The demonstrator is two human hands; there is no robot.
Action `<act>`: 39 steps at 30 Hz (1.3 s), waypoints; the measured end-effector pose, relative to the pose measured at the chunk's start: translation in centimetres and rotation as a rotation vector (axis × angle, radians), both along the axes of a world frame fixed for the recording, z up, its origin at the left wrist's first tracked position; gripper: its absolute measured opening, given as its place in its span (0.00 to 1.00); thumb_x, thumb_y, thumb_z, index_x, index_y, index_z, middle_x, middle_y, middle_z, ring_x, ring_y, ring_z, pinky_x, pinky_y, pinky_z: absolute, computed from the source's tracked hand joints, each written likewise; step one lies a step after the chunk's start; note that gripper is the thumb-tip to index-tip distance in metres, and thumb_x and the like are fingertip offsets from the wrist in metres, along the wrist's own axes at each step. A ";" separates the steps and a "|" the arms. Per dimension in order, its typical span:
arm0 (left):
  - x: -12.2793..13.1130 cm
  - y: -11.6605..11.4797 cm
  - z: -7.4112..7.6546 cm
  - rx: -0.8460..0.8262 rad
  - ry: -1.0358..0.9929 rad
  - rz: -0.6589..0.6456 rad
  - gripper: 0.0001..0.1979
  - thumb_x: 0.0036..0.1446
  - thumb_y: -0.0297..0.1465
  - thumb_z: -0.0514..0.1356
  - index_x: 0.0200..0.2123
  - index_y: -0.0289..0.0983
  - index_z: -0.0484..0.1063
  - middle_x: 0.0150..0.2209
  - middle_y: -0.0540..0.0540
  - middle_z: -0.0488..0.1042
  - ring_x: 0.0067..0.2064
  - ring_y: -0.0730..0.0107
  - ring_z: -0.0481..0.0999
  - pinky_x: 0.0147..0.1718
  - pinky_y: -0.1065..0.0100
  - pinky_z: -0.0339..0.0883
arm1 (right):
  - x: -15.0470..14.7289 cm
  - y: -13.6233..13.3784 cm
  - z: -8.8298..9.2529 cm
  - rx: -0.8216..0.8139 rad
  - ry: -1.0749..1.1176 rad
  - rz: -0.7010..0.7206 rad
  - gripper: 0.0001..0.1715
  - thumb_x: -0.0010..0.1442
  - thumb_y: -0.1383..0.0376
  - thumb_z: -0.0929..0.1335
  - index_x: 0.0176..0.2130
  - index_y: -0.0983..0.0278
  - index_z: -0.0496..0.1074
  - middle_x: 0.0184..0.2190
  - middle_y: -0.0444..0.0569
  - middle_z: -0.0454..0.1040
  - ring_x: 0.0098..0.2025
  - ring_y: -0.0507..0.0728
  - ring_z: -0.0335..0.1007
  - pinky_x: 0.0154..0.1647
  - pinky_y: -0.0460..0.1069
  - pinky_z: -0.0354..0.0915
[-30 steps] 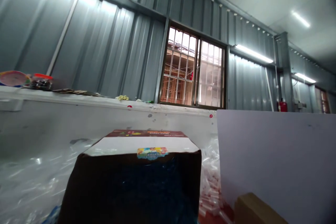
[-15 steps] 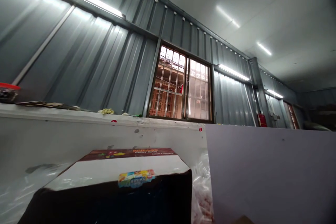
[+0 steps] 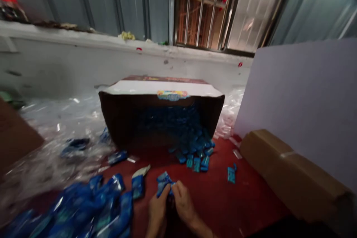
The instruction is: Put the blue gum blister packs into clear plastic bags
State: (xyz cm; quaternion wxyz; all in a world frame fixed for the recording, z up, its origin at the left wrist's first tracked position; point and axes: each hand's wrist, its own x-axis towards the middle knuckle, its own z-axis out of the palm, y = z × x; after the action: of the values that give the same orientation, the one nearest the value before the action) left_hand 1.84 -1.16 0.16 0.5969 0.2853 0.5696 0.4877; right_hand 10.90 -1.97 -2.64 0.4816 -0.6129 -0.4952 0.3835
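Blue packets (image 3: 164,185), glossy and crinkled, are pinched in the grip of both the left hand (image 3: 156,214) and the right hand (image 3: 182,203), low over the red table (image 3: 223,200). Just left lies a shiny heap (image 3: 83,208) of the same wrappers. Beyond, a dark carton (image 3: 125,119), probably cardboard, lies tipped on its side, spilling more.

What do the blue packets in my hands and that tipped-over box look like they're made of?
Blue packets: probably glossy plastic film, since highlights glint on the pile of the same packets beside them. Box: looks like printed cardboard, with a matte white flap and stiff, straight folded edges.
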 end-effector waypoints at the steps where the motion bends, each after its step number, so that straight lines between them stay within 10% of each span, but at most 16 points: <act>1: 0.2 0.1 -0.6 -0.038 -0.047 -0.047 0.14 0.35 0.37 0.65 0.24 0.33 0.70 0.17 0.50 0.69 0.22 0.66 0.71 0.20 0.68 0.64 | 0.1 -0.1 -0.4 0.021 -0.007 -0.016 0.17 0.59 0.58 0.56 0.24 0.64 0.60 0.20 0.40 0.62 0.24 0.49 0.59 0.25 0.44 0.58; 9: -0.8 -0.2 -0.3 -0.134 -0.261 -0.182 0.11 0.41 0.32 0.63 0.27 0.32 0.67 0.18 0.50 0.70 0.16 0.77 0.68 0.14 0.77 0.58 | 2.5 -0.3 1.1 0.082 -0.361 0.111 0.20 0.60 0.58 0.55 0.21 0.64 0.59 0.16 0.37 0.58 0.20 0.47 0.57 0.21 0.42 0.53; 15: -2.1 -0.5 0.0 -0.194 -0.382 -0.161 0.09 0.47 0.33 0.59 0.26 0.34 0.63 0.16 0.51 0.68 0.15 0.78 0.65 0.12 0.78 0.55 | 4.6 6.5 3.0 0.024 -0.652 0.011 0.10 0.56 0.62 0.61 0.37 0.64 0.66 0.38 0.52 0.67 0.42 0.57 0.61 0.40 0.49 0.54; 20: -3.0 -0.9 0.3 -0.280 -0.517 -0.132 0.06 0.52 0.33 0.54 0.28 0.36 0.62 0.17 0.51 0.68 0.15 0.79 0.65 0.13 0.78 0.57 | 4.3 9.3 1.7 -0.057 -0.795 -0.004 0.08 0.55 0.68 0.62 0.37 0.66 0.66 0.38 0.57 0.67 0.45 0.61 0.57 0.44 0.55 0.49; 39: -1.9 -1.0 -0.3 -0.410 -0.578 0.020 0.08 0.51 0.32 0.56 0.25 0.33 0.65 0.16 0.50 0.68 0.15 0.78 0.67 0.12 0.78 0.60 | 4.5 -3.3 4.4 0.234 -0.306 0.196 0.15 0.50 0.69 0.63 0.41 0.61 0.63 0.37 0.48 0.64 0.40 0.54 0.63 0.41 0.48 0.61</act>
State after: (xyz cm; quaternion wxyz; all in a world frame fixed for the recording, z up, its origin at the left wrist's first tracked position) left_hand -0.04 -2.16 -0.16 0.7736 0.0043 0.4657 0.4297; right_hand 15.41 -5.25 1.77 0.4290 -0.5529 -0.6610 0.2708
